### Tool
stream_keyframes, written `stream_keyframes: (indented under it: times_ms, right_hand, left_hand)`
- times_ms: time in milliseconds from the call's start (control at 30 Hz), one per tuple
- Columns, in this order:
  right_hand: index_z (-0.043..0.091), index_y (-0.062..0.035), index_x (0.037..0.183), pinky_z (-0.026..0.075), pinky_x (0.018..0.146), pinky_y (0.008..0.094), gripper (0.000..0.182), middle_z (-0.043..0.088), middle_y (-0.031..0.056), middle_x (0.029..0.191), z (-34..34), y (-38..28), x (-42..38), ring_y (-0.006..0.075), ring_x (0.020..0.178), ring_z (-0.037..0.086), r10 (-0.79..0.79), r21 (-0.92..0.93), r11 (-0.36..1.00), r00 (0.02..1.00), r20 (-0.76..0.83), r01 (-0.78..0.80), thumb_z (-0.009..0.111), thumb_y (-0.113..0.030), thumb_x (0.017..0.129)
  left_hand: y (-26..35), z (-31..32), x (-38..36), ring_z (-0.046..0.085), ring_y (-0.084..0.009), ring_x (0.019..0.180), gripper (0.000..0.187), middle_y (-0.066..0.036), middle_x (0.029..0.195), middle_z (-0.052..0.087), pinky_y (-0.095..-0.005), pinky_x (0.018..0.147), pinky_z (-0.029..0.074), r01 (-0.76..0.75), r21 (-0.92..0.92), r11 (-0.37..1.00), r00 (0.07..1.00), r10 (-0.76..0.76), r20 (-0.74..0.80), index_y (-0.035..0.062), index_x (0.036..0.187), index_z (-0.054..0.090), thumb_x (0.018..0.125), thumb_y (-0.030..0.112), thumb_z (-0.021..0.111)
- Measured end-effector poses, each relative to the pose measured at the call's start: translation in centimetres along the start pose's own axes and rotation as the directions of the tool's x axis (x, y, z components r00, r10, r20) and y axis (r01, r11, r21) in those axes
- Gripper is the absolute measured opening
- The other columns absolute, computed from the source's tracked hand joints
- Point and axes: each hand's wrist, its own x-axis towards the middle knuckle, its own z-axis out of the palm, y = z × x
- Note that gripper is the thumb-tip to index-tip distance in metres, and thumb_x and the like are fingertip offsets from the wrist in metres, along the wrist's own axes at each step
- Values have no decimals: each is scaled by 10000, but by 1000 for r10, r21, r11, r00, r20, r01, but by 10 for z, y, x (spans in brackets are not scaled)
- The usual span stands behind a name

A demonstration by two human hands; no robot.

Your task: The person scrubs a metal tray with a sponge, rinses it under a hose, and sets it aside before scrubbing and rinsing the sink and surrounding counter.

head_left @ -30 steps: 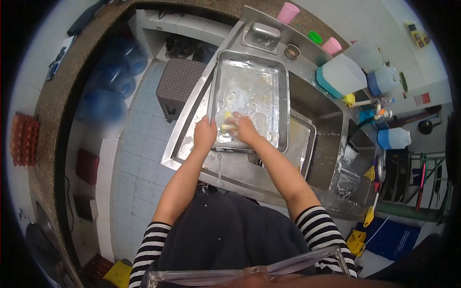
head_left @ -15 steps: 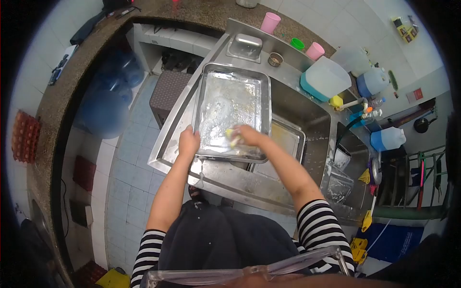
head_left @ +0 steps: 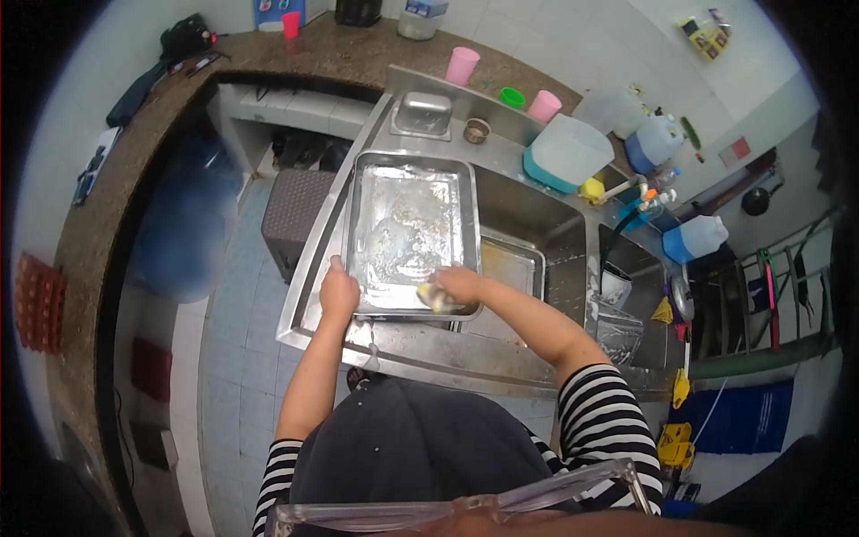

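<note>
One bare left hand [head_left: 338, 291] clasps the near left edge of a rectangular silver metal tray [head_left: 404, 224], seemingly to keep it from sliding. The tray lies across the left part of a grey stainless-steel sink [head_left: 420, 350], presumably so its wet, foamy-looking floor faces up within easy reach. To the right, the bare right hand [head_left: 460, 285] grasps a small yellow sponge [head_left: 434, 296], somewhat blurred, at the tray's near right area. Farther right, a second silver metal tray [head_left: 512, 268] sits lower, apparently out of the way.
</note>
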Motion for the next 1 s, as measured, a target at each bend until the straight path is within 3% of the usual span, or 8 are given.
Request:
stream_keyframes:
  times_ms: [133, 233, 400, 467, 600, 733, 800, 1000]
  right_hand:
    - [645, -148, 876, 417, 784, 404, 209, 552, 73, 1032, -10, -16, -34, 258, 956, 512, -84, -367, 930, 986, -143, 26, 593, -99, 680]
    - [574, -137, 987, 399, 798, 428, 261, 460, 163, 1052, 21, -36, -13, 338, 963, 455, 354, -79, 872, 733, -581, -483, 572, -179, 730]
    - [463, -175, 1204, 315, 934, 504, 402, 335, 221, 1284, 26, -76, 14, 392, 1132, 373, 375, 191, 926, 742, -556, -325, 506, -306, 826]
    - [405, -189, 1272, 228, 1012, 508, 455, 250, 207, 1364, 22, -69, 22, 404, 1239, 263, 116, -65, 978, 775, -621, -199, 471, -345, 850]
    - [423, -152, 1258, 209, 1041, 483, 411, 253, 204, 1372, 3, -40, 52, 413, 1271, 216, 51, -59, 994, 845, -532, -97, 451, -208, 852]
    - [558, 10, 1041, 304, 989, 444, 327, 414, 245, 1251, -32, 19, 99, 365, 1190, 365, 480, 374, 877, 577, -661, -302, 475, -39, 729]
    - [594, -19, 970, 340, 958, 421, 266, 458, 238, 1208, -54, 64, 121, 352, 1054, 488, 380, 212, 896, 426, -821, -390, 470, -45, 736]
    - [620, -28, 877, 473, 776, 401, 196, 601, 192, 955, -30, 17, 160, 301, 949, 563, 379, 217, 921, 608, -698, -324, 470, -71, 758]
  left_hand:
    - [0, 0, 10, 536, -381, 932, 436, -228, 1170, 441, -436, 756, 454, -108, 98, 989, 994, 107, 21, -25, 1172, 362, 755, 42, 467]
    - [-2, 6, 12, 461, -286, 1029, 347, -131, 1085, 468, -393, 747, 485, -195, 316, 929, 974, 220, -46, -39, 1102, 425, 769, 38, 485]
    - [10, 1, 23, 313, -315, 1216, 481, -181, 1279, 360, -478, 983, 284, -150, 384, 911, 988, 155, 18, -52, 1227, 369, 792, 120, 479]
    - [19, 19, 29, 145, -322, 1316, 589, -198, 1396, 211, -493, 1050, 122, -253, 807, 534, 875, 483, -44, -33, 1317, 282, 819, 222, 466]
    - [14, 44, 39, 5, -325, 1339, 653, -180, 1445, 55, -539, 1043, 4, -519, 444, 731, 853, 406, 329, 33, 1358, 241, 857, 422, 393]
    - [18, 30, 37, -6, -316, 1342, 693, -109, 1461, 44, -575, 1025, -4, -614, 350, 708, 776, 457, 435, 132, 1372, 252, 826, 532, 401]
    - [19, 26, 40, 11, -333, 1338, 796, -123, 1456, 63, -605, 1007, -9, -633, 308, 710, 751, 467, 467, 125, 1377, 227, 772, 591, 451]
    - [34, 23, 43, 8, -299, 1344, 881, -90, 1459, 83, -576, 1024, -9, -588, 353, 727, 786, 411, 462, 148, 1366, 264, 684, 637, 529]
